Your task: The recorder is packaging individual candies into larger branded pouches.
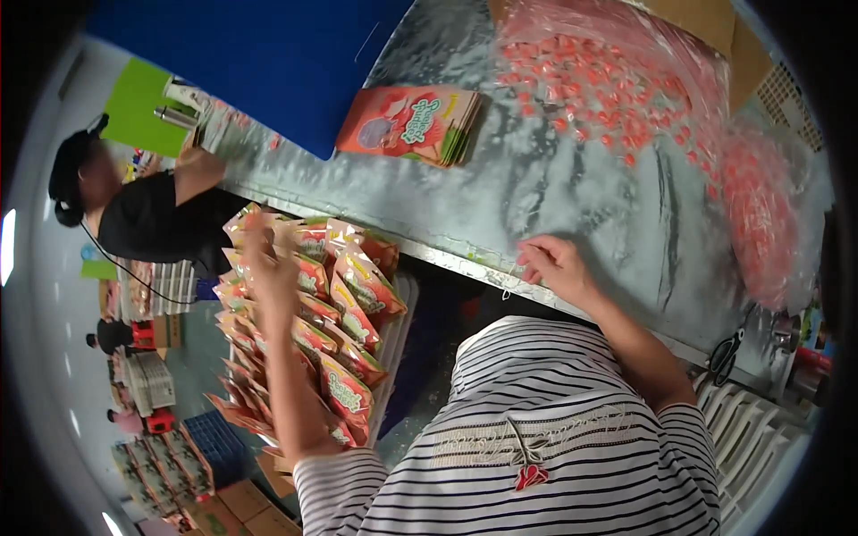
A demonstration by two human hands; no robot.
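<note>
My left hand [266, 259] reaches over the far side of rows of filled red and green snack pouches [344, 393], standing in a pale crate [398, 348] to my left. Motion blurs its fingers, so I cannot tell whether it grips a pouch. By the front edge of the metal table [572, 201], my right hand [559, 266] rests with loosely bent fingers a little apart and nothing visible in them. Farther back on the table lies a stack of flat, matching pouches [411, 125].
Small red wrapped pieces [608, 89] spread from a clear plastic bag at the far right, beside another filled bag [760, 214]. A blue panel [259, 62] stands at back left. Black scissors [726, 355] lie right. A co-worker in black [152, 214] is at left.
</note>
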